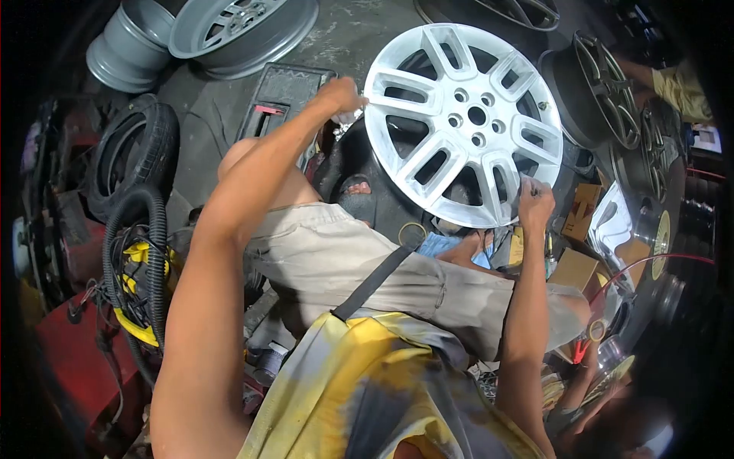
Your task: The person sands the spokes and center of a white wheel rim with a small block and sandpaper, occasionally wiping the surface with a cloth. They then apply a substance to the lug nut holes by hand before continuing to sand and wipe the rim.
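A white-painted alloy wheel rim (477,145) with double spokes lies face up in front of me, raised off the floor. My left hand (342,97) is closed beside the rim's left edge. Something pale and crumpled shows just below those fingers, too small to name. At the lower right edge of the rim, my right hand (537,200) has its fingers curled against the lip. What supports the rim underneath is mostly hidden.
Grey rims (245,38) stand at the top left, above a tyre (138,157) and a black corrugated hose (145,222). A dark tool case (279,96) lies near my left forearm. Dark rims (604,92) and cardboard boxes (573,269) sit at right; another person's arm (577,386) shows lower right.
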Demonstrator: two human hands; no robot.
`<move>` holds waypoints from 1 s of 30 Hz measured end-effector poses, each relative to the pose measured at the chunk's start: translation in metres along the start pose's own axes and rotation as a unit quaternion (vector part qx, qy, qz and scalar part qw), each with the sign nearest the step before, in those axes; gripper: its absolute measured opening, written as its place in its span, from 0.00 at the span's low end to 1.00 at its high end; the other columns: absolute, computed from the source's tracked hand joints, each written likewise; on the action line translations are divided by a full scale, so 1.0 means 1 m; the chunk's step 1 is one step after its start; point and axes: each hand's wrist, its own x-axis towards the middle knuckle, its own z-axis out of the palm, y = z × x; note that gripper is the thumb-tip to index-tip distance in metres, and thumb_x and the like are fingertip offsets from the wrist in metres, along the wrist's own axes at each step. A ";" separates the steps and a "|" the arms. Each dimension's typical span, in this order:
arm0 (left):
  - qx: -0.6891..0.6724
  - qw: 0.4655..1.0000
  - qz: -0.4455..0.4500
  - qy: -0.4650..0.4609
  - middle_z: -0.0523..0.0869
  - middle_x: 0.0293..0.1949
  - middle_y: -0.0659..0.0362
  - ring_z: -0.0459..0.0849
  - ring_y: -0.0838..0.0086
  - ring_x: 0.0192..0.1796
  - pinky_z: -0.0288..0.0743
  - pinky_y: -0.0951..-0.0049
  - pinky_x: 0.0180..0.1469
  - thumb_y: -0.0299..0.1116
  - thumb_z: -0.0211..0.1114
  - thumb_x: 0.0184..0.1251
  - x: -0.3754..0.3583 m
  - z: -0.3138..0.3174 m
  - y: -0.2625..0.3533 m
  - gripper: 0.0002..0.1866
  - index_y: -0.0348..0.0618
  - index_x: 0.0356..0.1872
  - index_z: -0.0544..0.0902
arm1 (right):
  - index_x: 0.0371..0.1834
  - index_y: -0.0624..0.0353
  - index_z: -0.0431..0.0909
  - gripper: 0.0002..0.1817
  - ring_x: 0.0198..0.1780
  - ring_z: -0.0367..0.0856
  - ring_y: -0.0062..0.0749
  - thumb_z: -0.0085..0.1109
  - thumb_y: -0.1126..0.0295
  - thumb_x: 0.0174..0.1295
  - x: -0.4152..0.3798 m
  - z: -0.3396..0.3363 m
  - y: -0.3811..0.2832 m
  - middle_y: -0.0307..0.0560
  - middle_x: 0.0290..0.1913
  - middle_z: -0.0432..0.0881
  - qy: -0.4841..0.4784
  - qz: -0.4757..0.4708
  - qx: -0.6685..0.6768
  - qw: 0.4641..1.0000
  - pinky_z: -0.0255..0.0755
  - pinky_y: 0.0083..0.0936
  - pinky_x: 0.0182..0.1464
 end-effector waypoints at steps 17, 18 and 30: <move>-0.232 0.912 0.143 0.308 0.90 0.24 0.56 0.89 0.74 0.26 0.81 0.69 0.32 0.41 0.68 0.74 -0.051 -0.119 0.034 0.17 0.37 0.30 0.89 | 0.46 0.67 0.86 0.11 0.51 0.81 0.63 0.65 0.77 0.61 -0.015 0.137 -0.237 0.62 0.47 0.84 -0.084 -0.226 0.212 0.947 0.74 0.49 0.58; -0.214 0.910 0.162 0.317 0.90 0.24 0.56 0.89 0.74 0.27 0.81 0.68 0.34 0.40 0.69 0.73 -0.051 -0.119 0.030 0.17 0.37 0.30 0.89 | 0.46 0.67 0.86 0.11 0.51 0.81 0.63 0.65 0.77 0.61 -0.016 0.139 -0.236 0.62 0.47 0.84 -0.089 -0.223 0.211 0.947 0.74 0.49 0.58; -0.223 0.912 0.195 0.282 0.89 0.23 0.59 0.86 0.78 0.26 0.79 0.72 0.33 0.43 0.68 0.75 -0.048 -0.120 0.034 0.19 0.37 0.29 0.89 | 0.47 0.65 0.83 0.15 0.49 0.80 0.54 0.69 0.78 0.55 -0.009 0.146 -0.248 0.56 0.44 0.79 -0.044 -0.338 0.179 0.923 0.76 0.45 0.50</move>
